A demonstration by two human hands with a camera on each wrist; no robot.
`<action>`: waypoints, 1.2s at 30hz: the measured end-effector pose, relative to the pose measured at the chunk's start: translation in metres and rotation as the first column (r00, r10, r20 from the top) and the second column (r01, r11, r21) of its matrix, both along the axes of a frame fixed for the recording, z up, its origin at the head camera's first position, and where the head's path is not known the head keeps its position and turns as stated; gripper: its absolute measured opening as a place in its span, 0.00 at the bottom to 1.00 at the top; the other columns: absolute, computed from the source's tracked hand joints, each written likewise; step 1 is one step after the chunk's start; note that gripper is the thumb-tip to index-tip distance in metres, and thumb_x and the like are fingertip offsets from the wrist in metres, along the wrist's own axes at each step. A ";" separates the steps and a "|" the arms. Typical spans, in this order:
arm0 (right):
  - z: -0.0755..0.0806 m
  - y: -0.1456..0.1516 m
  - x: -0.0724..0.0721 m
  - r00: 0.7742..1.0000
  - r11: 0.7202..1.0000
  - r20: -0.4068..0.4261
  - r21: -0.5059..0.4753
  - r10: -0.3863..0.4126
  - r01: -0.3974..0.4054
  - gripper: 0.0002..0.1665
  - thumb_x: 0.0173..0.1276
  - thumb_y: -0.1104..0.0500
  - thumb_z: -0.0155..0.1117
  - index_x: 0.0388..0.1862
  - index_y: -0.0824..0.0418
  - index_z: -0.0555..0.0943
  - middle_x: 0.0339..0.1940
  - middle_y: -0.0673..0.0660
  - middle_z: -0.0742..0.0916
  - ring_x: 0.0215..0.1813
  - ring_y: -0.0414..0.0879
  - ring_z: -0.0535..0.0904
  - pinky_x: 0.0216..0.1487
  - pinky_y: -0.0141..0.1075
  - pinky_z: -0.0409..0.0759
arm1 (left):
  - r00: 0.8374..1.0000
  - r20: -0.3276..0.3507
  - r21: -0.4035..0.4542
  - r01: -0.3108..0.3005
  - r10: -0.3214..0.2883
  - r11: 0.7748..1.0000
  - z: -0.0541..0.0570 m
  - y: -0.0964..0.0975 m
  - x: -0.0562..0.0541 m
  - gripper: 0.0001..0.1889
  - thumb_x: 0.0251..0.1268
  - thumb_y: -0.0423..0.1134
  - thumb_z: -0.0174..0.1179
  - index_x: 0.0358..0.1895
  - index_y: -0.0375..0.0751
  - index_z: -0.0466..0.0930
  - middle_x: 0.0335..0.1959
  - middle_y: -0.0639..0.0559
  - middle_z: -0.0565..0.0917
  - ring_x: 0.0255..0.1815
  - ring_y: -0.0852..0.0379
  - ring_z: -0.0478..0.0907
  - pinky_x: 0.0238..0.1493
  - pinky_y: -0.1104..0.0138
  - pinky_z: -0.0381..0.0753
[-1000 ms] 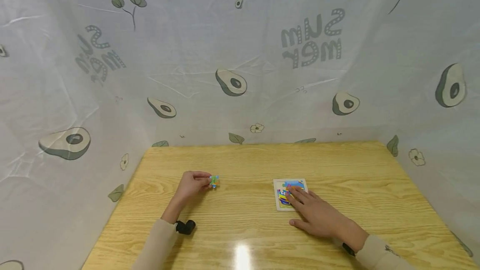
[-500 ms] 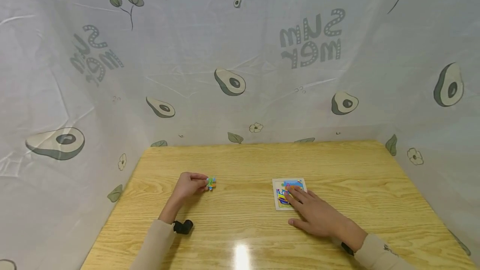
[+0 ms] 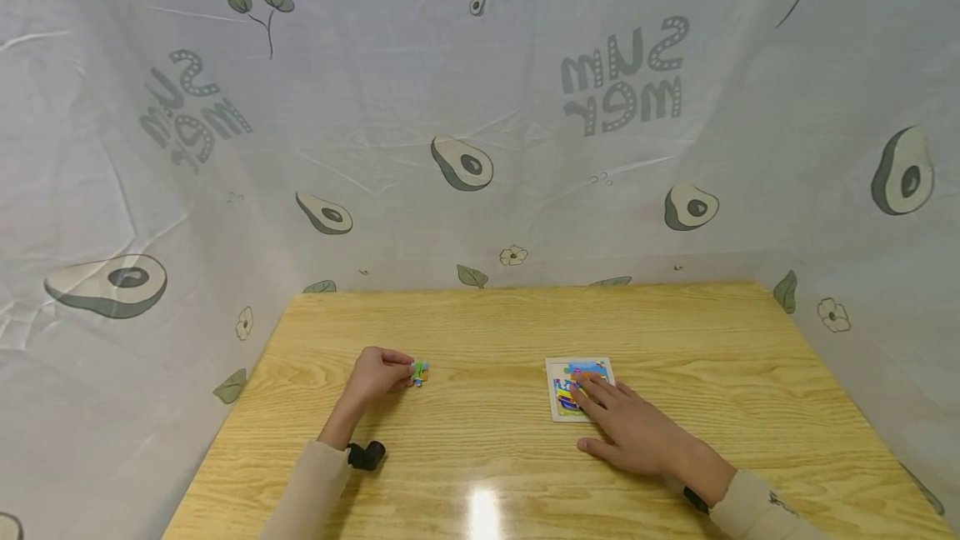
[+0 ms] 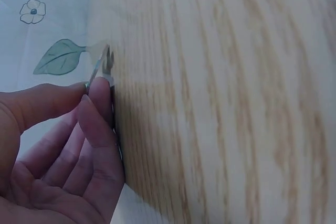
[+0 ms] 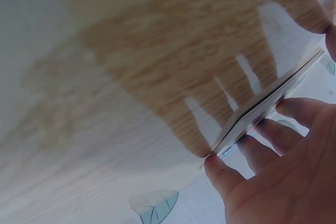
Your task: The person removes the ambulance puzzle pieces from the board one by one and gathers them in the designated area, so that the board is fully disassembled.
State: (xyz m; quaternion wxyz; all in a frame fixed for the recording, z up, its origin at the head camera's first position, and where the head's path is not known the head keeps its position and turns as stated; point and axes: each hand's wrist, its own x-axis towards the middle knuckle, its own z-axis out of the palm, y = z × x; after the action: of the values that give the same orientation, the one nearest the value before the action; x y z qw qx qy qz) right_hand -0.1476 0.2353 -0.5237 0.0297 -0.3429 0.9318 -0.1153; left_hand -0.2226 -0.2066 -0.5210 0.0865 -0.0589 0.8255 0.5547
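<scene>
Thumb and fingertips of my left hand (image 3: 378, 375) pinch a small jigsaw piece (image 3: 420, 372) over the left half of the table. The piece is green, blue and orange. Seen edge-on in the left wrist view, the piece (image 4: 96, 69) is a thin sliver standing out beyond the fingertips, close to the wood. On the right lies a square jigsaw board (image 3: 553, 368) with a pale frame and a colourful picture. My right hand (image 3: 637, 436) rests spread fingers on it, hiding its lower right part. The right wrist view shows the board (image 5: 252, 111) edge-on under the fingertips.
Both things are on a light wooden table (image 3: 480, 432) with a bright glare spot near the front. A pale curtain (image 3: 390, 107) printed with avocados and leaves surrounds its back and sides.
The jigsaw piece has moved slightly left and nearer in my left hand's pinch, and its angle has turned a little. My right hand and the board stay put.
</scene>
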 end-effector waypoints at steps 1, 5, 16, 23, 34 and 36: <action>0.000 0.000 0.000 1.000 1.000 0.000 -0.001 -0.001 0.001 0.45 0.81 0.35 0.54 0.83 0.61 0.64 0.85 0.65 0.66 0.84 0.65 0.63 0.75 0.68 0.67 | 1.000 -0.005 -0.010 0.000 0.000 1.000 0.000 0.001 0.000 0.08 0.71 0.27 0.64 0.47 0.24 0.87 0.42 0.33 0.89 0.33 0.54 0.90 0.38 0.65 0.90; 0.000 0.000 0.000 1.000 1.000 0.000 -0.003 -0.004 0.004 0.45 0.81 0.35 0.55 0.83 0.61 0.64 0.85 0.65 0.66 0.84 0.65 0.63 0.76 0.68 0.67 | 1.000 -0.013 -0.044 -0.003 0.002 0.999 0.000 0.003 0.000 0.07 0.69 0.26 0.65 0.45 0.23 0.88 0.40 0.33 0.90 0.32 0.53 0.90 0.37 0.65 0.90; -0.002 0.000 0.000 1.000 1.000 -0.004 -0.015 0.002 -0.002 0.45 0.81 0.35 0.55 0.83 0.62 0.64 0.85 0.65 0.65 0.84 0.66 0.62 0.75 0.69 0.67 | 0.998 -0.068 -0.220 -0.015 0.000 0.975 -0.004 0.006 -0.002 0.06 0.66 0.30 0.70 0.42 0.30 0.90 0.38 0.39 0.91 0.34 0.54 0.89 0.36 0.66 0.88; -0.005 0.001 0.000 1.000 1.000 -0.008 -0.016 -0.002 0.001 0.45 0.80 0.35 0.56 0.83 0.62 0.64 0.85 0.65 0.65 0.84 0.65 0.62 0.76 0.68 0.66 | 0.995 -0.092 -0.290 0.005 -0.033 0.957 -0.006 0.005 -0.002 0.06 0.67 0.33 0.71 0.41 0.34 0.91 0.33 0.46 0.90 0.31 0.59 0.84 0.34 0.67 0.84; -0.004 0.000 0.001 1.000 1.000 -0.005 -0.019 0.000 0.000 0.44 0.81 0.35 0.55 0.83 0.62 0.65 0.85 0.65 0.66 0.84 0.66 0.62 0.76 0.68 0.66 | 0.988 -0.093 -0.354 0.083 -0.123 0.932 -0.003 0.003 -0.003 0.06 0.71 0.32 0.67 0.41 0.41 0.94 0.45 0.47 0.92 0.42 0.55 0.85 0.42 0.64 0.84; -0.004 0.000 0.001 1.000 1.000 -0.007 -0.018 0.000 0.000 0.44 0.81 0.36 0.55 0.83 0.62 0.65 0.85 0.65 0.66 0.84 0.66 0.62 0.76 0.68 0.66 | 0.985 -0.099 -0.373 0.094 -0.141 0.923 -0.002 0.002 -0.004 0.07 0.72 0.31 0.66 0.41 0.43 0.94 0.47 0.47 0.92 0.46 0.54 0.85 0.44 0.62 0.84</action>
State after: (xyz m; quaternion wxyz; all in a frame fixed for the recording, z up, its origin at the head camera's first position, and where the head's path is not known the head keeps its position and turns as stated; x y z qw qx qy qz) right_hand -0.1467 0.2356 -0.5272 0.0236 -0.3436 0.9308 -0.1224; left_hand -0.2261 -0.2042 -0.5235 0.0558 0.0102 0.9203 0.3872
